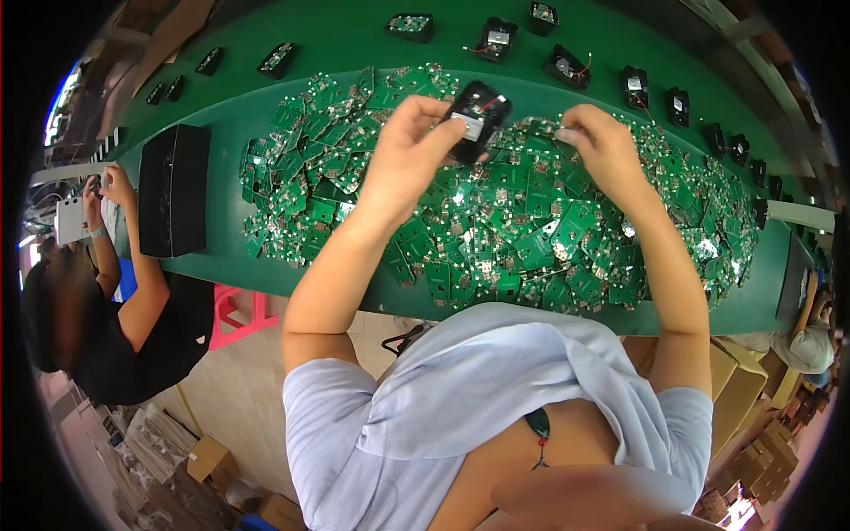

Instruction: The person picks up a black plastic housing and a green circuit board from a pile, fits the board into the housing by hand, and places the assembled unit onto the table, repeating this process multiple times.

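Observation:
My left hand (409, 155) is closed around one edge of a black plastic housing (492, 108), tilted above the heap. A silver-white block and a short red wire show inside the housing. To its right, my right hand (606, 152) hangs over the heap with thumb and forefinger pinched together; what they hold, if anything, is too small to make out. Beneath both hands spreads a wide heap of green circuit boards (529, 246), piled loosely on the green worktop (232, 232).
Black housings (496, 40) stand in a spaced row along the green strip at the far side. A black box (174, 190) sits at the left. One co-worker (133, 327) works at the left beside a pink stool (241, 314), another person (807, 341) at the far right. Cardboard boxes (739, 389) are stacked lower right.

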The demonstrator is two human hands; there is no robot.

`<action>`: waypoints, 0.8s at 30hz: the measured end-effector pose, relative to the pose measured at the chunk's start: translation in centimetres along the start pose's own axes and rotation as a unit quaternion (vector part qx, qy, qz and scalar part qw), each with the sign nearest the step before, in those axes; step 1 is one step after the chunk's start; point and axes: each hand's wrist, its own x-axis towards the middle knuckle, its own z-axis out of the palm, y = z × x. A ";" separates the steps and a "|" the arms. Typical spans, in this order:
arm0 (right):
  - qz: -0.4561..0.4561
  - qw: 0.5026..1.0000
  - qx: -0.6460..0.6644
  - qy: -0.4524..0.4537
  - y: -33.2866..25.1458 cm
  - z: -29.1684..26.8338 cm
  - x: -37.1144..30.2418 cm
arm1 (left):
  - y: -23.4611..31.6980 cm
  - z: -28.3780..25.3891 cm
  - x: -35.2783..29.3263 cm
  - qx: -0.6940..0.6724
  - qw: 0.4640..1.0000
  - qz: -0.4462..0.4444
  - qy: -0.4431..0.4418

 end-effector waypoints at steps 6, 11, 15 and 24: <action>0.106 0.911 0.367 0.153 -5.0 -2.3 -3.0 | -0.9 2.0 -0.3 -0.039 0.999 -0.025 -0.015; 0.019 0.869 0.454 0.197 -8.4 -2.6 -4.9 | -1.2 3.7 -0.5 -0.044 0.998 -0.037 -0.023; 0.021 0.863 0.458 0.210 -8.8 -2.4 -4.8 | -0.8 4.7 -1.0 -0.018 0.998 -0.034 -0.042; 0.078 0.869 0.450 0.189 -7.6 -2.0 -5.1 | -0.5 6.4 -2.3 -0.050 0.997 0.009 -0.059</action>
